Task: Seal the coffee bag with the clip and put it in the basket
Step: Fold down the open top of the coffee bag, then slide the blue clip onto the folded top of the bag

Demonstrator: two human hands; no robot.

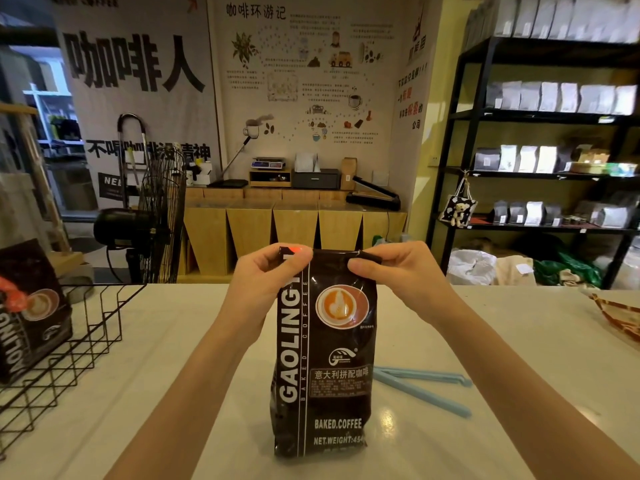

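Observation:
A dark brown coffee bag (323, 358) with white lettering stands upright on the white table, right in front of me. My left hand (263, 277) pinches its top left corner. My right hand (391, 268) pinches the top right corner, where the edge looks folded over. A light blue clip (420, 388) lies open on the table just right of the bag, with neither hand on it. The black wire basket (86, 327) stands at the left of the table.
Another coffee bag (29, 306) of the same kind leans inside the basket. An orange patterned packet (620, 317) lies at the table's right edge. Behind the table are a black floor fan (156, 216), a wooden counter and dark shelves of bags.

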